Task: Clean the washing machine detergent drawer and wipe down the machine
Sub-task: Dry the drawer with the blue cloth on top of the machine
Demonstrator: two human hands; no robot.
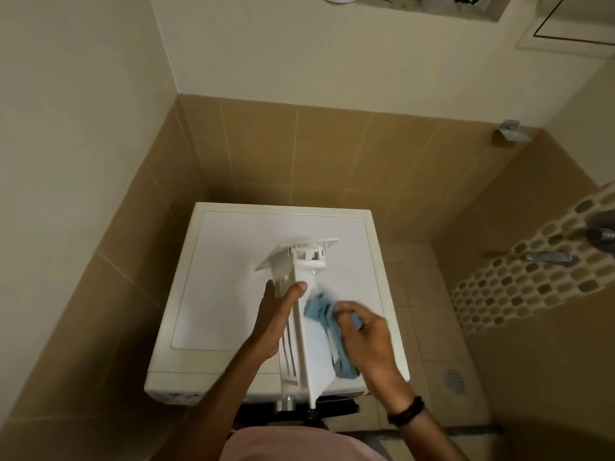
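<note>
- Drawer (316, 347): out of its slot, resting on the machine (233, 261) top, front panel at the far end.
- Left hand (276, 314): we grip the drawer's left wall, thumb over its upper edge.
- Right hand (366, 331): fingers bunched round 1 blue cloth (321, 307), pressed to the drawer's right face.
- Handling, our judgement: light, stiff, thin plastic, slick if wet; hold by the side walls.

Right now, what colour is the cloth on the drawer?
Light blue; the head view shows the cloth in the right hand against the white drawer.
</note>
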